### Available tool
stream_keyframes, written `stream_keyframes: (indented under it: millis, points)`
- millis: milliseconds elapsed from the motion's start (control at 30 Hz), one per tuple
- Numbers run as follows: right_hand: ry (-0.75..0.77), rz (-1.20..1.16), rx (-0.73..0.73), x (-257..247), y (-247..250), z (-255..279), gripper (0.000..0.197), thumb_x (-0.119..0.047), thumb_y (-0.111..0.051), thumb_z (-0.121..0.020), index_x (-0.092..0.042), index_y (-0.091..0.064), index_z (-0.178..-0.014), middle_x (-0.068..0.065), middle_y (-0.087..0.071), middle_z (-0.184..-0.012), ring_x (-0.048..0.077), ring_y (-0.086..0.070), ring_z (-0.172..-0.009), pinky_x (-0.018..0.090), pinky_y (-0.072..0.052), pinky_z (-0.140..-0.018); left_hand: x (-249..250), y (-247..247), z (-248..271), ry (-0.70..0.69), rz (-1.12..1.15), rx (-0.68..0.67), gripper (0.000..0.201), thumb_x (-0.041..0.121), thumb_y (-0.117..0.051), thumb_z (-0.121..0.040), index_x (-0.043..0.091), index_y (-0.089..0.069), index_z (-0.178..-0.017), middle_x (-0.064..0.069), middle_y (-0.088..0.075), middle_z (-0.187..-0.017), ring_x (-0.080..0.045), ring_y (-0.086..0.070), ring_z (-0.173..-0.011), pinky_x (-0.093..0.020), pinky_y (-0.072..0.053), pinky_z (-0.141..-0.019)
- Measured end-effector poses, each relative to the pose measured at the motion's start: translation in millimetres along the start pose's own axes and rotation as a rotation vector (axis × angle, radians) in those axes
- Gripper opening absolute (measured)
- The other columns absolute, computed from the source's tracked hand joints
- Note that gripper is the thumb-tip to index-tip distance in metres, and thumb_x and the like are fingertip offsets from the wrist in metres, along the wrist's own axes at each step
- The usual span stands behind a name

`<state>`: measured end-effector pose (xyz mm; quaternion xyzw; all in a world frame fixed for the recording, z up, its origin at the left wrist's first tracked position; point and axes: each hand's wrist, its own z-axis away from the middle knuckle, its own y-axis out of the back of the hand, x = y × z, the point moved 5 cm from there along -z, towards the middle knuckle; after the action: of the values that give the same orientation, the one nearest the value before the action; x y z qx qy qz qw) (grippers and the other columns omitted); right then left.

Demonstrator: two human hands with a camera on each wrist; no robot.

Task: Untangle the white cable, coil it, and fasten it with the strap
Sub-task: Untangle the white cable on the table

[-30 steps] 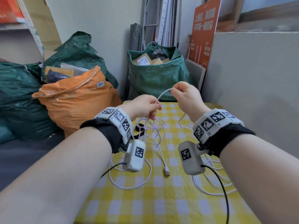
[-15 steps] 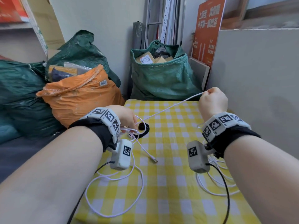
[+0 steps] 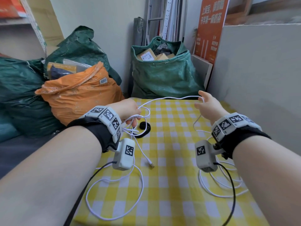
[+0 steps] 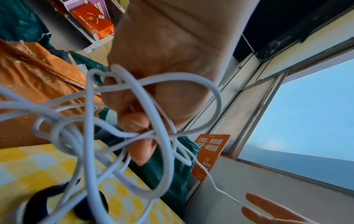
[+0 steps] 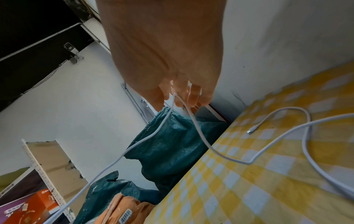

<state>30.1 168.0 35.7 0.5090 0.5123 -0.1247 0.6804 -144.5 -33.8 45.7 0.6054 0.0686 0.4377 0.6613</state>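
Note:
The white cable point(image 3: 169, 97) sags in a slack, wavy line between my two hands above the yellow checked table point(image 3: 171, 201). My left hand point(image 3: 132, 115) grips a bunch of tangled loops point(image 4: 191, 75), fingers curled round them. My right hand point(image 3: 203, 101) is held up at the far right with its fingers spread. The cable hangs over those fingers point(image 5: 193, 97). Loose cable lies in loops at the near left point(image 3: 141, 185) and the near right point(image 3: 224, 186). One plug point(image 3: 152, 165) rests mid-table. The black strap point(image 3: 143, 126) lies just under my left hand.
A grey panel point(image 3: 260, 79) walls off the table's right side. Behind the far edge stands a green sack point(image 3: 162, 75) of parcels. An orange sack point(image 3: 78, 98) and more green sacks point(image 3: 19, 95) crowd the left. An orange sign point(image 3: 210, 26) leans at the back.
My hands have drawn apart and the cable was pulled taut between them. Since then my right hand has opened from a fist, and the cable between my hands has gone slack.

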Motion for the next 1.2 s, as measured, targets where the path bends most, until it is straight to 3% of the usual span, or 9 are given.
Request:
stream_keyframes:
  millis: [67, 167, 267, 367, 533, 700, 933, 1033, 1200]
  points:
    - [0.021, 0.068, -0.026, -1.5, -1.4, -0.8, 0.064, -0.015, -0.048, -0.092, -0.034, -0.022, -0.149, 0.003, -0.045, -0.137, 0.022, -0.057, -0.092, 0.034, -0.049, -0.071, 1.3, -4.4, -2.2, 0.020, -0.031, -0.031, 0.034, 0.015, -0.041, -0.097, -0.005, -0.067, -0.098, -0.005, -0.063, -0.059, -0.013, -0.044, -0.039, -0.014, -0.032, -0.034]
    - [0.054, 0.261, -0.025, -3.9, -3.2, -1.3, 0.063, -0.020, -0.051, -0.091, -0.034, -0.027, -0.147, 0.001, -0.011, -0.159, 0.030, -0.031, -0.137, 0.044, -0.039, -0.104, 3.3, -12.4, -5.7, 0.027, -0.083, -0.082, 0.037, 0.021, -0.044, -0.096, -0.005, -0.070, -0.097, -0.009, -0.064, -0.065, -0.016, -0.042, -0.044, -0.019, -0.033, -0.040]
    - [0.160, 0.154, -0.037, -17.0, -10.1, 7.2, 0.043, -0.017, -0.054, -0.091, -0.025, -0.052, -0.133, 0.004, -0.058, -0.127, 0.018, -0.061, -0.096, 0.029, -0.050, -0.077, 9.7, -18.8, -7.3, -0.002, -0.091, -0.095, 0.033, 0.025, -0.046, -0.094, 0.005, -0.070, -0.083, -0.004, -0.062, -0.059, -0.014, -0.041, -0.041, -0.020, -0.032, -0.043]
    - [0.241, 0.081, -0.163, -37.5, -32.4, 23.5, 0.031, -0.015, -0.053, -0.091, -0.022, -0.063, -0.119, -0.009, -0.060, -0.075, 0.004, -0.056, -0.057, 0.015, -0.045, -0.050, 18.9, -24.6, -9.3, -0.071, -0.076, -0.112, 0.031, 0.031, -0.055, -0.087, 0.005, -0.071, -0.085, -0.006, -0.063, -0.066, -0.018, -0.046, -0.051, -0.023, -0.035, -0.047]
    - [0.386, 0.236, -0.426, -68.4, -76.6, 45.8, 0.026, -0.024, -0.051, -0.093, -0.018, -0.065, -0.114, 0.000, -0.067, -0.090, 0.013, -0.062, -0.072, 0.024, -0.052, -0.063, 31.6, -30.3, -9.5, -0.200, 0.064, -0.144, 0.013, 0.025, -0.062, -0.089, 0.015, -0.068, -0.084, 0.000, -0.067, -0.073, -0.012, -0.051, -0.055, -0.021, -0.038, -0.050]
    - [0.414, 0.302, -0.228, -70.2, -75.5, 36.4, 0.021, -0.036, -0.064, -0.085, -0.018, -0.070, -0.095, 0.003, -0.068, -0.089, 0.018, -0.066, -0.085, 0.030, -0.054, -0.072, 23.6, -29.7, -8.4, -0.214, 0.330, -0.203, 0.031, -0.015, -0.050, -0.082, 0.009, -0.067, -0.095, -0.013, -0.063, -0.089, -0.016, -0.049, -0.067, -0.016, -0.039, -0.046]
    - [0.441, 0.316, -0.111, -70.1, -75.4, 30.7, 0.023, -0.033, -0.076, -0.075, -0.019, -0.057, -0.078, 0.001, -0.063, -0.081, 0.021, -0.061, -0.068, 0.033, -0.054, -0.059, 9.2, -22.4, -16.7, -0.117, 0.262, -0.008, 0.034, -0.015, -0.036, -0.086, 0.009, -0.059, -0.081, -0.013, -0.065, -0.084, -0.007, -0.054, -0.047, -0.015, -0.041, -0.043]
    - [0.449, 0.359, -0.160, -70.4, -75.7, 31.7, 0.025, -0.036, -0.078, -0.072, -0.021, -0.058, -0.068, 0.001, -0.065, -0.074, 0.019, -0.062, -0.068, 0.034, -0.055, -0.063, 1.7, -19.7, -20.3, -0.058, 0.226, 0.042, 0.040, -0.014, -0.030, -0.086, 0.005, -0.065, -0.090, -0.010, -0.062, -0.086, -0.010, -0.051, -0.055, -0.015, -0.040, -0.041]
    - [0.425, 0.276, -0.212, -69.5, -79.2, 33.0, 0.027, -0.037, -0.065, -0.086, -0.013, -0.070, -0.075, -0.004, -0.047, -0.055, 0.013, -0.044, -0.051, 0.026, -0.040, -0.052, -12.4, -9.5, -24.7, -0.006, 0.124, 0.112, 0.020, 0.009, -0.065, -0.084, 0.008, -0.068, -0.104, -0.002, -0.056, -0.069, -0.013, -0.048, -0.056, -0.022, -0.038, -0.050]
